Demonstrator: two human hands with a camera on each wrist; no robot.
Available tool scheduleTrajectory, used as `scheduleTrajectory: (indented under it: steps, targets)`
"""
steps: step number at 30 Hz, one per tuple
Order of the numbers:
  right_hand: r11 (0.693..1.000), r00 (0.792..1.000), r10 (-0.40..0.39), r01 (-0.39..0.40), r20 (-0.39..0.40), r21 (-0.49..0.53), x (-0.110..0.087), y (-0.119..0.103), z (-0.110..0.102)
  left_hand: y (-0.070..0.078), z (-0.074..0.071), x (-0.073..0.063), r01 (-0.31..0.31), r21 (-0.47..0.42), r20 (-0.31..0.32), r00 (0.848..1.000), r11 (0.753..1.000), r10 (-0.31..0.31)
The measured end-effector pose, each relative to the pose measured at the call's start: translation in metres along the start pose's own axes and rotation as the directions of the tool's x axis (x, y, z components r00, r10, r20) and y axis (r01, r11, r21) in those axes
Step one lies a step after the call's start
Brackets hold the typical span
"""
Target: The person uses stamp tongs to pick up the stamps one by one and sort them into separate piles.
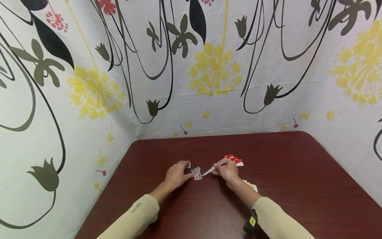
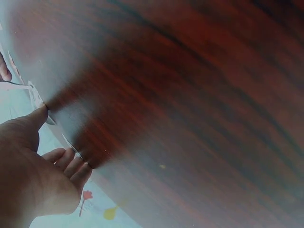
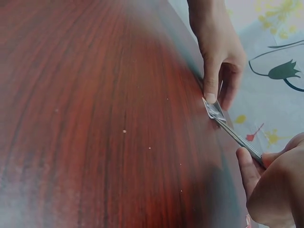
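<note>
My right hand (image 1: 227,170) pinches a pair of metal tweezers (image 1: 213,168) between thumb and fingers. Their tips meet the edge of a small grey stamp-like paper (image 1: 198,175) with a white border. The left hand (image 1: 176,175) lies spread on the table, its thumb (image 3: 211,97) touching that same paper. Another grey paper (image 1: 195,169) lies against its upper edge, and a third (image 1: 187,165) sits by the left fingertips. In the right wrist view, the tweezers (image 3: 240,139) slant from the right hand (image 3: 278,185) to the paper (image 3: 214,111).
Several red-and-white papers (image 1: 239,162) overlap behind the right hand. Pale yellowish papers (image 1: 251,186) lie partly hidden by the right forearm. The dark red wooden table (image 1: 274,156) ends against a flower-patterned cloth (image 1: 215,113) at the back and sides.
</note>
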State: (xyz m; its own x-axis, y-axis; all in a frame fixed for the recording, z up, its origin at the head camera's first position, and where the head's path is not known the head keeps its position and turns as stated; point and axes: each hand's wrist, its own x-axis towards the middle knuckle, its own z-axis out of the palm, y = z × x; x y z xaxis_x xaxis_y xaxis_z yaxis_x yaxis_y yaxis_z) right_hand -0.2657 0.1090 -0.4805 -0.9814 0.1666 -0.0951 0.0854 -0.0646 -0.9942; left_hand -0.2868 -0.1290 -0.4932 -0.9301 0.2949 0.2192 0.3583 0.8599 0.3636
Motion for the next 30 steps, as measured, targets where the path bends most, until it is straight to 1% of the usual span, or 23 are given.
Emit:
scheduleTrajectory:
  steps: [3, 9, 20, 30]
  targets:
    - [1.000, 1.000, 0.012, -0.012, 0.011, 0.019, -0.0020, 0.0004, 0.0006, -0.0006, 0.0000, -0.0008, 0.002, 0.000, 0.000, 1.000, 1.000, -0.002]
    - [0.999, 0.999, 0.029, -0.030, 0.020, 0.020, -0.0018, 0.0002, 0.0013, -0.0022, 0.0011, -0.0006, 0.011, -0.003, 0.002, 1.000, 1.000, -0.010]
    - [0.999, 0.999, 0.032, -0.032, 0.033, 0.015, -0.0033, -0.0018, 0.0023, -0.0029, 0.0012, -0.0004, 0.011, -0.002, 0.011, 1.000, 1.000, -0.011]
    - [1.000, 1.000, 0.005, -0.005, 0.004, 0.023, -0.0002, -0.0012, 0.0056, -0.0024, 0.0014, 0.0000, 0.002, 0.002, 0.002, 1.000, 1.000, -0.002]
